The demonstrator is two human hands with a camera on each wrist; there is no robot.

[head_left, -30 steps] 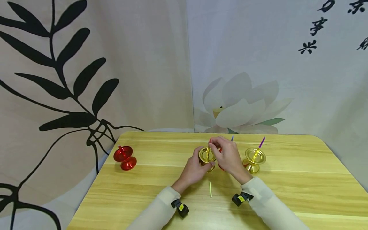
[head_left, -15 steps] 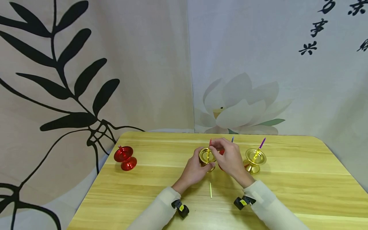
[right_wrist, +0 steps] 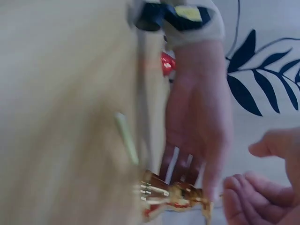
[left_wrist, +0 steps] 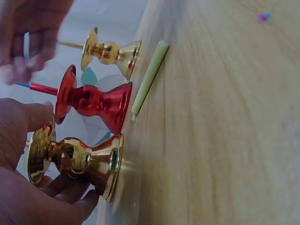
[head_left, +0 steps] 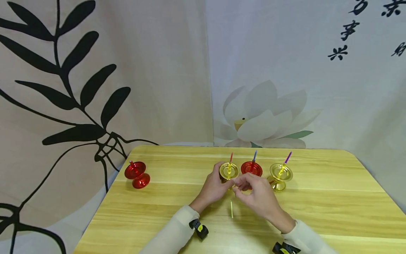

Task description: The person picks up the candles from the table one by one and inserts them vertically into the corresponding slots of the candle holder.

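Observation:
My left hand [head_left: 211, 188] grips a gold candle holder [left_wrist: 75, 157], thumb at its dish and fingers around its stem. A thin red candle [head_left: 231, 157] stands upright in that holder. My right hand [head_left: 262, 198] hovers just to the right with nothing in it, fingers loosely bent and thumb apart; it is blurred in the left wrist view. Below both hands a pale green candle [head_left: 232, 209] lies on the table. Behind the right hand stands a red candle holder [left_wrist: 91, 101] bearing a blue candle [head_left: 255, 156]; its base is partly hidden in the head view.
Another gold candle holder [head_left: 279, 185] with a purple candle [head_left: 288, 157] stands to the right. Far left on the wooden table [head_left: 171, 165] is a second red candle holder [head_left: 141, 181]. A printed curtain [head_left: 165, 70] hangs behind the table's back edge.
My right hand has let go of the red candle and moved down and right, uncovering the middle red holder. The left hand keeps its grip on the gold candle holder.

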